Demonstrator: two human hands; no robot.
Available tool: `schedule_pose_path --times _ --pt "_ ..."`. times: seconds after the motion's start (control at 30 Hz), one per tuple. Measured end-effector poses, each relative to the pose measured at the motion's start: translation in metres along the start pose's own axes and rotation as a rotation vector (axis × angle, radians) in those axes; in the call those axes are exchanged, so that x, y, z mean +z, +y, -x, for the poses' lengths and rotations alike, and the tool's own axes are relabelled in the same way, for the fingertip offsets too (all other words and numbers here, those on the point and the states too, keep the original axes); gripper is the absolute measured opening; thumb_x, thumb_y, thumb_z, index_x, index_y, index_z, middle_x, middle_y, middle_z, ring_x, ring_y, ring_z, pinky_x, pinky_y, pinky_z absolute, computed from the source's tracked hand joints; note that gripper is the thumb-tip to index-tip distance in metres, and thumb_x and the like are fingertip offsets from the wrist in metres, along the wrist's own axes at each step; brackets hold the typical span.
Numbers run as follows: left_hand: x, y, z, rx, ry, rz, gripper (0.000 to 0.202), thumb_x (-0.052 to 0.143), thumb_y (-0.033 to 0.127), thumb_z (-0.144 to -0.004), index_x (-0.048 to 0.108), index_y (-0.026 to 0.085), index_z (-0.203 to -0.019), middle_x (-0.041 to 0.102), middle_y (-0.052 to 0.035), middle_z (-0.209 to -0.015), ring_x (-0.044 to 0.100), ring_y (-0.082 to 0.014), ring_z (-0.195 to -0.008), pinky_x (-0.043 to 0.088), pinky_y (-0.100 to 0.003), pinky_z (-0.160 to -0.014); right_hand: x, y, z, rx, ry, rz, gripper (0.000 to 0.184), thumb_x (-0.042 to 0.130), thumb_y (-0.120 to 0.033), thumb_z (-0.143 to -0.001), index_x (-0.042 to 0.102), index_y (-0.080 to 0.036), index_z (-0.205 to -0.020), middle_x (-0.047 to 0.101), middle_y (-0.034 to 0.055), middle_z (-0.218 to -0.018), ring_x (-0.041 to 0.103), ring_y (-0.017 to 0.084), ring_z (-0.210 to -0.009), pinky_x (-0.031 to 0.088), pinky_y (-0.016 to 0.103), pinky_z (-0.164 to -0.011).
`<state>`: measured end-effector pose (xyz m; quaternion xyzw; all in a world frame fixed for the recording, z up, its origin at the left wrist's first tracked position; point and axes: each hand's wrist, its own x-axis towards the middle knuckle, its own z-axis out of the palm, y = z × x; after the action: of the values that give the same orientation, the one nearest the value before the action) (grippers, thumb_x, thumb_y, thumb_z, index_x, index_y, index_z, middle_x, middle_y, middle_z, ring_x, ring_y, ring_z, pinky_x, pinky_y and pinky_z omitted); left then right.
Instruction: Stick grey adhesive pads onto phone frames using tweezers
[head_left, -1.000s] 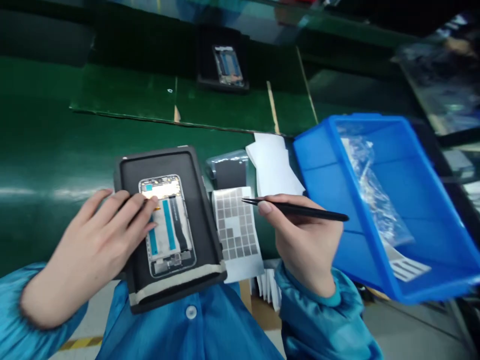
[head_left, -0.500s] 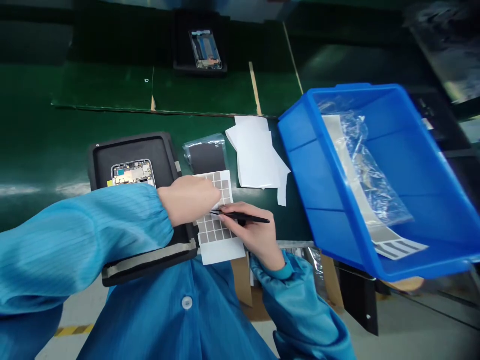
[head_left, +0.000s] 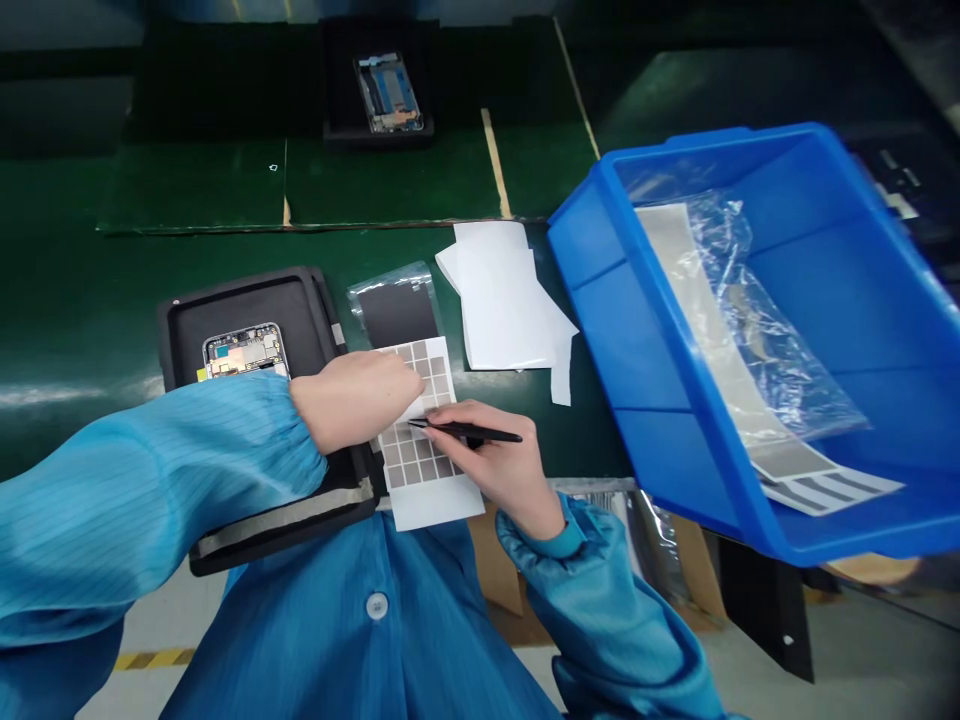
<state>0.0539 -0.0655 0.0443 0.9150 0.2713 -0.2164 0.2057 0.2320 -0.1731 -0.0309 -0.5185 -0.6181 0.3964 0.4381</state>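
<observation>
My right hand (head_left: 510,465) pinches black tweezers (head_left: 484,432) like a pen, their tips pointing left over a white sheet of grey square stickers (head_left: 424,465). My left hand (head_left: 360,395) lies across the upper left part of the sheet, fingers curled; its fingertips, and whatever they grip, are hidden. The tweezer tips are close below its knuckles. Under my left forearm is a black tray (head_left: 292,300) holding an opened phone with bare circuit board (head_left: 247,350), partly covered by the sleeve. The sheet's lower end reaches past the table's front edge.
A clear bag with a dark sheet (head_left: 397,312) lies behind the stickers. White papers (head_left: 499,310) lie to its right. A blue bin (head_left: 652,370) at right holds plastic film (head_left: 787,350) and strips. Farther back, another phone (head_left: 388,95) sits on a black tray (head_left: 341,125).
The view has shifted slightly, so the trays, sheet and papers appear a little farther left. Both hands keep nearly the same pose over the stickers, tweezers still held.
</observation>
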Motion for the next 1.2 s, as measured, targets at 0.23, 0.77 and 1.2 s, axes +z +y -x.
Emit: schedule_pose_path --times 0.23,0.77,1.2 --pt "0.000 0.002 0.000 0.002 0.009 -0.005 0.019 0.052 0.002 -0.082 0.066 0.015 -0.085 0.065 -0.0061 -0.073 0.065 -0.0213 -0.069 0.035 -0.028 -0.051 -0.001 -0.001 0.000 0.038 0.015 -0.022 0.008 0.079 -0.019 -0.080 0.077 -0.023 -0.087 0.078 0.0030 -0.087 0.074 0.020 -0.078 0.061 0.032 -0.068" --pt "0.014 0.008 0.113 -0.147 0.486 0.756 0.009 0.066 0.029 -0.088 0.073 0.024 -0.093 0.064 0.0031 -0.080 0.058 -0.0097 -0.071 0.041 -0.021 -0.061 0.016 -0.080 -0.021 -0.032 0.050 -0.261 0.025 0.082 -0.004 -0.070 0.078 -0.026 -0.081 0.078 -0.0015 -0.076 0.075 0.016 -0.071 0.062 0.025 -0.069" --pt "0.071 -0.016 0.177 -0.314 0.721 0.936 0.014 0.059 0.019 -0.090 0.071 0.022 -0.084 0.061 0.0016 -0.077 0.055 -0.0089 -0.067 0.043 -0.021 -0.058 0.081 -0.106 -0.040 0.037 -0.095 -0.240 0.020 0.082 -0.008 -0.070 0.077 -0.025 -0.080 0.079 0.0006 -0.079 0.076 0.018 -0.072 0.064 0.025 -0.065"
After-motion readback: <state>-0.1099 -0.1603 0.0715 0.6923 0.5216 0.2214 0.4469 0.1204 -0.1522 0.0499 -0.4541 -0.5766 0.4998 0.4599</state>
